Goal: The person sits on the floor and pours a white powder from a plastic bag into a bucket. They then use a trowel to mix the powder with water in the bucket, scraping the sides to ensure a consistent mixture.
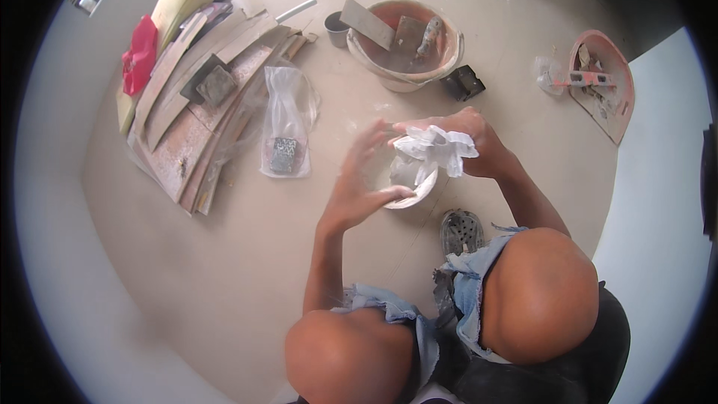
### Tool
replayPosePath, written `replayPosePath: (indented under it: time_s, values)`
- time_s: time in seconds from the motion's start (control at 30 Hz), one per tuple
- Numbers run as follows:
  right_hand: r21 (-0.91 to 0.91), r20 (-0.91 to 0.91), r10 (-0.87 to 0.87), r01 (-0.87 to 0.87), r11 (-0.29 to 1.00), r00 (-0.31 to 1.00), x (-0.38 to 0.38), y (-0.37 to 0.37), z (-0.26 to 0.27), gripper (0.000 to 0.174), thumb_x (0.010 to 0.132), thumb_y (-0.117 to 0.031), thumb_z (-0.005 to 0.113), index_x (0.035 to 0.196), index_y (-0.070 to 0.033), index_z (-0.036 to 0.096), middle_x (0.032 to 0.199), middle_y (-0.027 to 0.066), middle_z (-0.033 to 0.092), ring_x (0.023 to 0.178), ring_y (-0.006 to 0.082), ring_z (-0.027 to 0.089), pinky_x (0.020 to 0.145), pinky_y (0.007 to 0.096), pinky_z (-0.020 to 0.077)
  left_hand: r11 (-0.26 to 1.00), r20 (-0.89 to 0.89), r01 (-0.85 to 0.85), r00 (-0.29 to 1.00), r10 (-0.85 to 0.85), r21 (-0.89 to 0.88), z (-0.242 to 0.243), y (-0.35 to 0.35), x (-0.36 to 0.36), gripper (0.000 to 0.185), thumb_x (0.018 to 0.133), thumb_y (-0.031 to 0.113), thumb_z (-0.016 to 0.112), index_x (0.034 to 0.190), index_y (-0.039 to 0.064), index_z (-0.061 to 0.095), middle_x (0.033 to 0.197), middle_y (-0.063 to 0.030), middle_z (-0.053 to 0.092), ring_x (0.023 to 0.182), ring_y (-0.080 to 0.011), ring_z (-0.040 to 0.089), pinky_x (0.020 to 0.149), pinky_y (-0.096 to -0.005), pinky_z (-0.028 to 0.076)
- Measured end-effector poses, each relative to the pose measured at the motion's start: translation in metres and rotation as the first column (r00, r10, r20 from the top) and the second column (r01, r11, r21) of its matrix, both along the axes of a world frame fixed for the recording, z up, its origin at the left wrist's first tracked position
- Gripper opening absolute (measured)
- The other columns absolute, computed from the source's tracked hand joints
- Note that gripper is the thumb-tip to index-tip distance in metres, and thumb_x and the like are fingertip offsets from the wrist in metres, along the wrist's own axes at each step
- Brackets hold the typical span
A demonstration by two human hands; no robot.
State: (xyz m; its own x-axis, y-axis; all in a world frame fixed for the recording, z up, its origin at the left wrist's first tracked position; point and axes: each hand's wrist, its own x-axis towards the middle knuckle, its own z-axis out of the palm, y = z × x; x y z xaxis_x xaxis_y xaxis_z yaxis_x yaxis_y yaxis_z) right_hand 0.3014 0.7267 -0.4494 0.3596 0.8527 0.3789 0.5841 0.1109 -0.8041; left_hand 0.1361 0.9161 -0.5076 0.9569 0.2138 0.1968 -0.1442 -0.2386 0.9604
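Between my hands is a small white bowl or tub (414, 196) with a pale coating inside. My left hand (362, 179), partly blurred, curves around its left side, the thumb over the near rim. A crumpled white plastic bag (440, 147) hangs at the bowl's right side, partly over its opening. My right hand (454, 123) is behind the bag, its fingers reaching toward the bowl's far rim; what they grip is partly hidden. A worn bucket (404, 81) beyond holds flat plates and a trowel with a dirty handle (431, 35).
Stacked boards (179, 151) lie at left beside a clear plastic bag (282, 101) with a dark block inside. A metal cup (336, 30) and a black plastic box (464, 83) flank the bucket. A pink scoop-shaped container (624, 95) holds debris at right. My shoe (462, 230) is near the bowl.
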Motion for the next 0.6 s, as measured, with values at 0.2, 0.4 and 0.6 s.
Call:
replayPosePath:
  time_s: [0.2,0.4,0.6]
  values:
    - [-0.013,-0.082,0.065,-0.066,0.998,0.995,0.001,0.022,-0.008,0.042,0.09,0.002,0.07,0.131,-0.005,0.077,0.109,0.0198,0.08,0.089,0.0311,0.079,0.085,0.0358,0.059,0.956,0.179,-0.175,0.975,0.135,0.235,0.06,0.03,-0.003,0.045,0.082,0.011,0.09,0.124,0.004,0.073,0.126,-0.0093,0.068,0.115,-0.0208,0.064,0.097,-0.0352,0.051]
    - [-0.051,-0.116,0.043,-0.049,0.997,0.992,0.003,0.026,-0.016,0.04,0.091,0.0,0.07,0.13,-0.006,0.078,0.109,0.0187,0.081,0.091,0.0288,0.079,0.085,0.0367,0.0586,0.978,0.11,-0.063,0.993,0.042,0.197,0.066,0.035,0.01,0.018,0.088,0.002,0.084,0.104,0.001,0.077,0.11,-0.0073,0.068,0.1,-0.0167,0.063,0.087,-0.0307,0.051]
    - [-0.093,-0.131,0.049,-0.062,0.994,0.99,0.004,0.022,-0.019,0.039,0.089,0.0,0.07,0.127,-0.005,0.078,0.102,0.0193,0.08,0.083,0.0298,0.075,0.08,0.0375,0.057,0.995,0.098,0.017,0.995,-0.027,0.096,0.059,0.034,0.017,0.011,0.097,0.005,0.079,0.102,0.0,0.071,0.108,-0.0063,0.066,0.098,-0.0141,0.062,0.086,-0.0286,0.05]
